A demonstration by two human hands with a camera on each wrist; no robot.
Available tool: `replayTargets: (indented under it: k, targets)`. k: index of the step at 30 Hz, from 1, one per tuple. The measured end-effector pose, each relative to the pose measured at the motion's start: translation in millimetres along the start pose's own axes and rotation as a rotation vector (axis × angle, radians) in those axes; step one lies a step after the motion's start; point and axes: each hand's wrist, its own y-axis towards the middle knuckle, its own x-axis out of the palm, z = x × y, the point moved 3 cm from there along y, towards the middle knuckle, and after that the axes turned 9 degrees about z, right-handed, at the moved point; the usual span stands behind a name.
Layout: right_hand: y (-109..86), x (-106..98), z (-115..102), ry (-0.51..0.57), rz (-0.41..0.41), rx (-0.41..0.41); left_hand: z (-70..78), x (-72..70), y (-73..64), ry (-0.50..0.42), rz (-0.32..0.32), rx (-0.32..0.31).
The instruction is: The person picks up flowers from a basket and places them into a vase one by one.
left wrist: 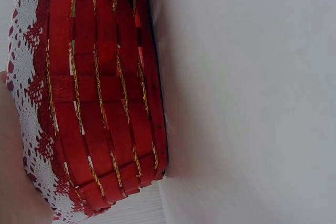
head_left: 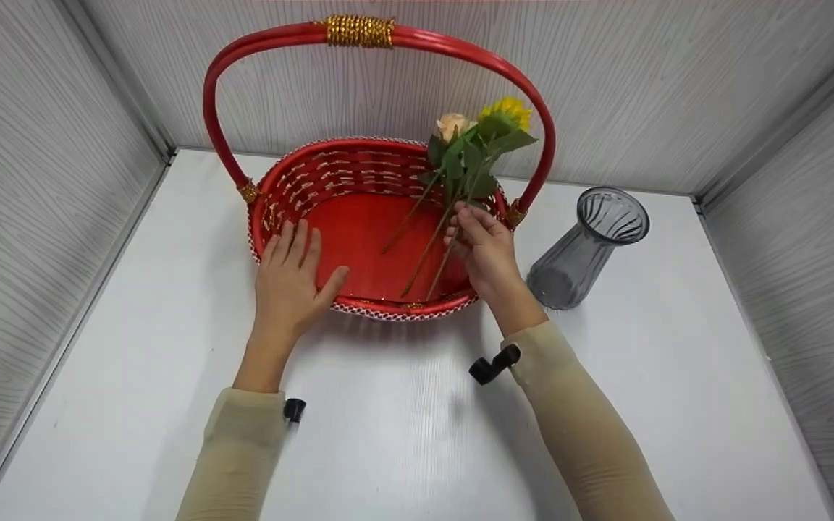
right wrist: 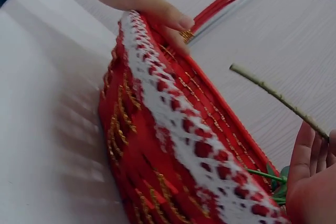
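white surface (head_left: 388, 420), perhaps a tabletop, bearing red basket (head_left: 352, 231), grey vase (head_left: 576, 264)

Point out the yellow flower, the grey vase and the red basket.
Yellow flower (head_left: 511, 111): head view, on its petals.
Grey vase (head_left: 576, 257): head view, on its body.
Red basket (head_left: 354, 237): head view, on its bare floor.

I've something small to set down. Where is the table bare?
Bare table lies in front of the basket, between the sleeves; left of the basket; and right of the vase, up to the walls. Crowded: the basket's right end, beside the vase, where the flowers and right hand are.
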Motion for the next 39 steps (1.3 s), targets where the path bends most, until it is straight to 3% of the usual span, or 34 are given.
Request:
replayTargets:
  k: [11,17,23,33,39]
  targets:
    - [-12.0,-5.9,-15.4,-0.060,-0.058,0.026,0.4,1.1,0.2,-0.008,0.013,-0.021]
    - [-18.5,-14.5,-19.6,-0.091,-0.061,0.014,1.3,1.4,0.9,0.006,-0.016,-0.020]
    - [-23.4,-25.7,-22.3,-0.164,-0.052,-0.022,0.2,0.9,-0.5,0.012,-0.019,-0.023]
    - [-26.9,-46.2,-31.5,-0.254,-0.102,-0.089,0.7,-0.4,-1.0,0.002,0.040,-0.009]
    - [-27.4,-58.9,-37.0,-0.424,-0.128,-0.169,0.5,0.5,-0.8,-0.002,0.042,-0.008]
